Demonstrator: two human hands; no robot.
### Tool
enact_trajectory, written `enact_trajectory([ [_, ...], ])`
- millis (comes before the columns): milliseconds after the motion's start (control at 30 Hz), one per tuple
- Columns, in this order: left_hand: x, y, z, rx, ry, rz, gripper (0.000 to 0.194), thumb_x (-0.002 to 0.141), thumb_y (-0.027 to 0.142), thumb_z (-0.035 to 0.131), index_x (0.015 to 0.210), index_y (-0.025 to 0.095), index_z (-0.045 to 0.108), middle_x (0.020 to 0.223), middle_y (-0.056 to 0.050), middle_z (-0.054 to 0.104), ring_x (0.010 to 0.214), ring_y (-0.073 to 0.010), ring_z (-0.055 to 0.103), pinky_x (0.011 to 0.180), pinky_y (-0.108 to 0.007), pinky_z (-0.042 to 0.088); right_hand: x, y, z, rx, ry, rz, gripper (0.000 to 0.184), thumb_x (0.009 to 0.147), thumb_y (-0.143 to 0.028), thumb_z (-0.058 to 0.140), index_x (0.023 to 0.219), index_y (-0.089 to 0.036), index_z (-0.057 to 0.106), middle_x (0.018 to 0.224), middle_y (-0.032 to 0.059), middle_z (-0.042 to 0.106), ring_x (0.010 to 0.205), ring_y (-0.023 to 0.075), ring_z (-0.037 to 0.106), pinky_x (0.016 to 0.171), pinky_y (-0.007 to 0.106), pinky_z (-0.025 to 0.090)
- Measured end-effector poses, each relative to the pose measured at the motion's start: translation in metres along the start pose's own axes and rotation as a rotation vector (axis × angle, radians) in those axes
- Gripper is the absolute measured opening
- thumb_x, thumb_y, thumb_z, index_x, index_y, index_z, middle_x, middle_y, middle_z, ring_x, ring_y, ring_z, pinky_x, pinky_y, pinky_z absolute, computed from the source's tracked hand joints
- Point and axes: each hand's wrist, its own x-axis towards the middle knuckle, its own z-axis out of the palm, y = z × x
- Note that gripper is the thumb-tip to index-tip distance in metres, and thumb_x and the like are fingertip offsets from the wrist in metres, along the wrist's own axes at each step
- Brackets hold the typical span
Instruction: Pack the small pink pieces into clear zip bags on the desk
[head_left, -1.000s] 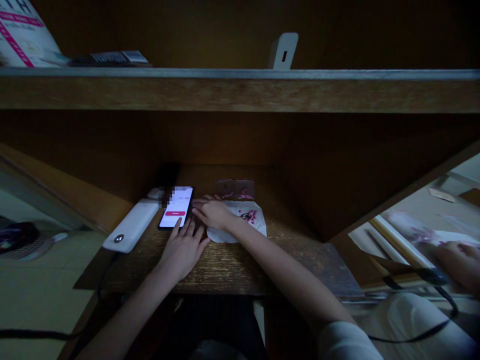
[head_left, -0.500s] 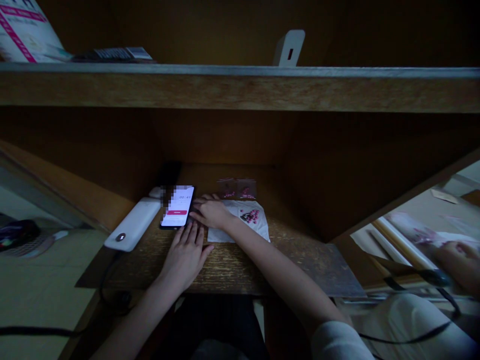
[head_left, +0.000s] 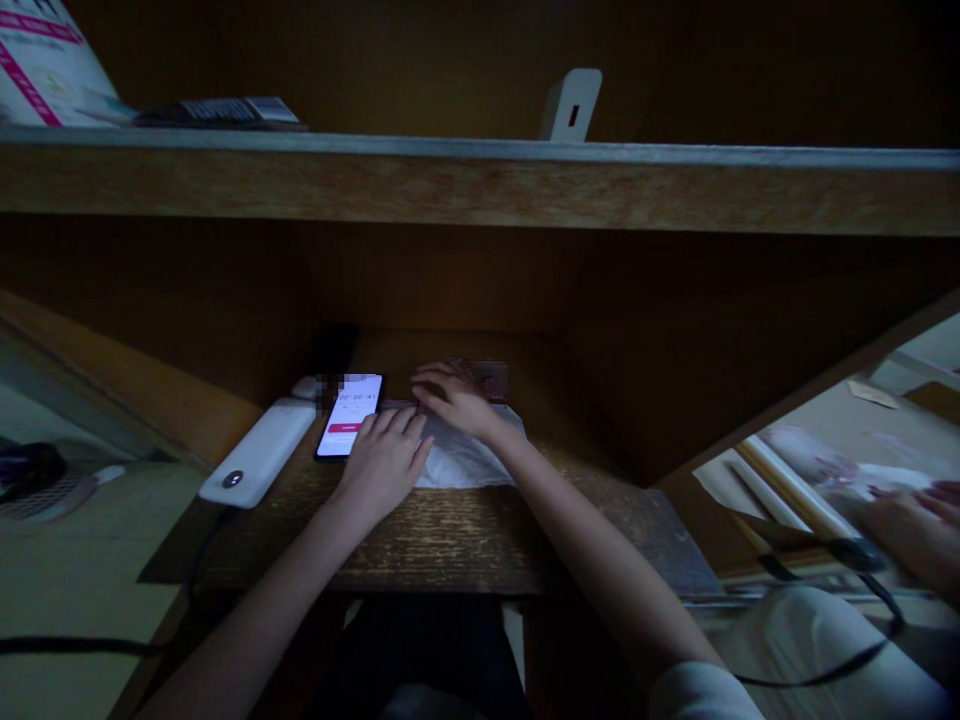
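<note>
My left hand lies with its fingers stretched out, beside the lower right edge of a lit phone and over the left edge of a white cloth or tissue. The phone displays a running timer and a red button. My right hand is spread over the far part of the cloth, nothing visible in its fingers. Behind it a small clear bag with pink beads shows in part. The loose pink beads on the cloth are hidden by my right hand and forearm.
A white power bank with a dark cable lies left of the phone on the worn wooden desk. Above runs a shelf edge bearing a white device and packages. At right, another person's hands are over a neighbouring desk.
My right hand has moved right from beside the phone to over the cloth and bags, covering the beads. My left hand has shifted slightly up and right, onto the cloth's edge.
</note>
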Motion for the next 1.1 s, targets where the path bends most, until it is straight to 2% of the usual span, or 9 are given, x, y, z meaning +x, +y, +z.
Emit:
enact_trajectory([
  [100, 0.040, -0.001, 0.014, -0.027, -0.028, -0.013, 0.032, 0.090, 0.030, 0.037, 0.106, 0.015, 0.060, 0.103, -0.010, 0.065, 0.097, -0.0248, 0.056, 0.085, -0.040, 0.041, -0.008, 0.021, -0.029, -0.080, 0.168, 0.181, 0.024, 0.088, -0.034, 0.046, 0.096, -0.021, 0.065, 0.102, 0.0047, 0.063, 0.098, 0.0187, 0.053, 0.089, 0.035, 0.035],
  [233, 0.082, 0.005, 0.043, -0.107, -0.032, 0.005, 0.031, 0.086, 0.025, 0.044, 0.112, 0.016, 0.058, 0.113, -0.010, 0.062, 0.102, -0.0232, 0.055, 0.088, -0.038, 0.040, -0.032, 0.052, -0.050, -0.152, 0.407, 0.334, 0.022, 0.086, -0.030, 0.047, 0.088, -0.018, 0.065, 0.092, 0.0063, 0.064, 0.091, 0.0210, 0.054, 0.084, 0.035, 0.036],
  [333, 0.099, 0.013, 0.056, -0.137, -0.018, 0.047, 0.033, 0.088, 0.029, 0.043, 0.114, 0.016, 0.058, 0.118, -0.010, 0.059, 0.108, -0.0225, 0.052, 0.094, -0.039, 0.036, -0.049, 0.069, -0.054, -0.161, 0.494, 0.391, 0.021, 0.084, -0.027, 0.046, 0.085, -0.017, 0.064, 0.088, 0.0076, 0.064, 0.086, 0.0210, 0.054, 0.081, 0.034, 0.038],
  [467, 0.110, 0.023, 0.062, -0.142, -0.003, 0.173, 0.032, 0.089, 0.028, 0.041, 0.113, 0.017, 0.060, 0.120, -0.010, 0.058, 0.112, -0.0221, 0.049, 0.099, -0.039, 0.033, -0.057, 0.079, -0.053, -0.180, 0.473, 0.426, 0.020, 0.082, -0.025, 0.046, 0.085, -0.017, 0.064, 0.089, 0.0078, 0.065, 0.087, 0.0210, 0.055, 0.082, 0.035, 0.038],
  [567, 0.116, 0.027, 0.063, -0.110, -0.050, 0.168, 0.029, 0.087, 0.026, 0.044, 0.108, 0.017, 0.063, 0.114, -0.011, 0.062, 0.107, -0.0228, 0.052, 0.097, -0.039, 0.034, -0.057, 0.082, -0.051, -0.187, 0.447, 0.444, 0.019, 0.081, -0.025, 0.046, 0.084, -0.018, 0.065, 0.088, 0.0071, 0.065, 0.085, 0.0208, 0.056, 0.081, 0.034, 0.039],
  [700, 0.118, 0.029, 0.065, -0.086, -0.042, 0.159, 0.026, 0.085, 0.022, 0.047, 0.103, 0.016, 0.065, 0.112, -0.010, 0.063, 0.105, -0.0239, 0.054, 0.094, -0.038, 0.037, -0.058, 0.084, -0.048, -0.205, 0.426, 0.449, 0.019, 0.080, -0.025, 0.047, 0.082, -0.019, 0.065, 0.086, 0.0058, 0.066, 0.082, 0.0207, 0.056, 0.078, 0.034, 0.039],
  [867, 0.116, 0.028, 0.064, -0.245, -0.043, 0.053, 0.024, 0.084, 0.023, 0.048, 0.098, 0.021, 0.068, 0.106, -0.006, 0.067, 0.101, -0.0211, 0.058, 0.091, -0.033, 0.040, -0.059, 0.083, -0.048, -0.186, 0.435, 0.438, 0.019, 0.080, -0.024, 0.047, 0.082, -0.019, 0.065, 0.085, 0.0061, 0.067, 0.081, 0.0202, 0.057, 0.077, 0.033, 0.040],
  [1000, 0.116, 0.024, 0.065, -0.442, -0.092, -0.063, 0.022, 0.083, 0.024, 0.049, 0.092, 0.022, 0.069, 0.099, -0.004, 0.069, 0.087, -0.0181, 0.063, 0.076, -0.027, 0.045, -0.058, 0.084, -0.048, -0.161, 0.438, 0.436, 0.019, 0.080, -0.025, 0.047, 0.081, -0.018, 0.065, 0.084, 0.0064, 0.067, 0.080, 0.0203, 0.057, 0.077, 0.034, 0.040],
  [1100, 0.118, 0.019, 0.069, -0.578, -0.017, -0.115, 0.019, 0.082, 0.025, 0.051, 0.085, 0.020, 0.069, 0.090, -0.005, 0.070, 0.080, -0.0185, 0.064, 0.071, -0.027, 0.046, -0.059, 0.085, -0.047, -0.146, 0.447, 0.429, 0.019, 0.079, -0.025, 0.048, 0.081, -0.018, 0.065, 0.085, 0.0069, 0.066, 0.081, 0.0207, 0.057, 0.077, 0.034, 0.041],
])
